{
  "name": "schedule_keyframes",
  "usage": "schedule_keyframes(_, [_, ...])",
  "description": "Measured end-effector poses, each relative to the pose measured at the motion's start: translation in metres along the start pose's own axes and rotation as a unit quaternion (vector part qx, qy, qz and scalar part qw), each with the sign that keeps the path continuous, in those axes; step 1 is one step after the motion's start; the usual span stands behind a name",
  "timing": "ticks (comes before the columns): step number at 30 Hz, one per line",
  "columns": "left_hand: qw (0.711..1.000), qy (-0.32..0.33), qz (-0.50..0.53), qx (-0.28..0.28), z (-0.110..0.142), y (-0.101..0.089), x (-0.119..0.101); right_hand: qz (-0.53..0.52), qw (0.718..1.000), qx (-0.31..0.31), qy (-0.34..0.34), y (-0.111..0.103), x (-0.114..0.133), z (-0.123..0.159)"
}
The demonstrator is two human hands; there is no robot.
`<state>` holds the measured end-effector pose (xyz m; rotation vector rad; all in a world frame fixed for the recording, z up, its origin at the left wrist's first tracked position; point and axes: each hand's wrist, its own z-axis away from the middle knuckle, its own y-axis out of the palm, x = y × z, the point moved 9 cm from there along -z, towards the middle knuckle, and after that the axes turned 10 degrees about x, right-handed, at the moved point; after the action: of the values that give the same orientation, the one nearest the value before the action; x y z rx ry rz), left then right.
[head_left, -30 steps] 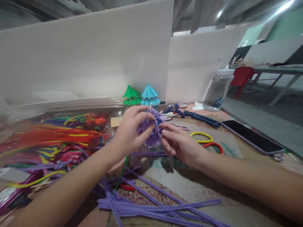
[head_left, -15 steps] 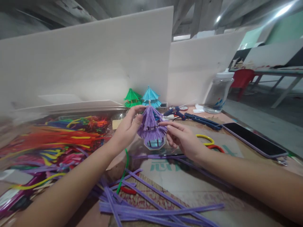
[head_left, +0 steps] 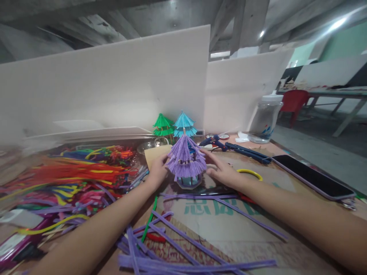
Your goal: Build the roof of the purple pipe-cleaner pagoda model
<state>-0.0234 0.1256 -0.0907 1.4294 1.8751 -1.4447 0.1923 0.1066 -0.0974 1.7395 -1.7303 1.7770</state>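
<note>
And here it is, centre stage: the purple two-tiered pagoda model of fuzzy strips (head_left: pixel 187 168) sits upright between the two hands, in front of the green tiered model (head_left: pixel 163 124) and the light-blue tiered model (head_left: pixel 184 121). The left hand (head_left: pixel 158 172) curves around its left side, fingertips tucked out of sight, while the right hand (head_left: pixel 224 172) is cupped at the right, thumb apart from the forefinger by the roof edge; whether either is truly gripping, I cannot tell! Nearer us, loose purple fuzzy strips (head_left: pixel 197 263) criss-cross the printed brown cardboard (head_left: pixel 241 236).
</note>
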Motion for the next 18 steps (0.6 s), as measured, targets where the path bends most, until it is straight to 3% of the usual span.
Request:
schedule_keyframes(3, [0.999, 0.009, 0.033, 0.017, 0.004, 0.005, -0.007, 0.013, 0.998, 0.048, 0.036, 0.010, -0.005, 0.000])
schedule_keyframes(6, [0.999, 0.020, 0.031, 0.020, 0.005, 0.005, -0.013, 0.028, 0.996, 0.054, 0.071, 0.013, -0.010, -0.002])
schedule_keyframes(10, [0.991, 0.070, -0.096, 0.057, 0.007, 0.008, -0.021, 0.109, 0.989, 0.080, 0.058, 0.018, 0.000, -0.005])
schedule_keyframes(12, [0.964, 0.075, -0.249, 0.062, 0.008, 0.007, -0.022, 0.135, 0.986, 0.095, 0.031, 0.022, 0.010, -0.005])
schedule_keyframes(14, [0.914, 0.060, -0.395, 0.068, 0.009, 0.004, -0.019, 0.153, 0.983, 0.100, 0.014, 0.024, 0.017, -0.005])
schedule_keyframes(18, [0.838, 0.028, -0.534, 0.108, 0.010, 0.000, -0.010, 0.190, 0.975, 0.111, 0.025, 0.026, 0.019, -0.005])
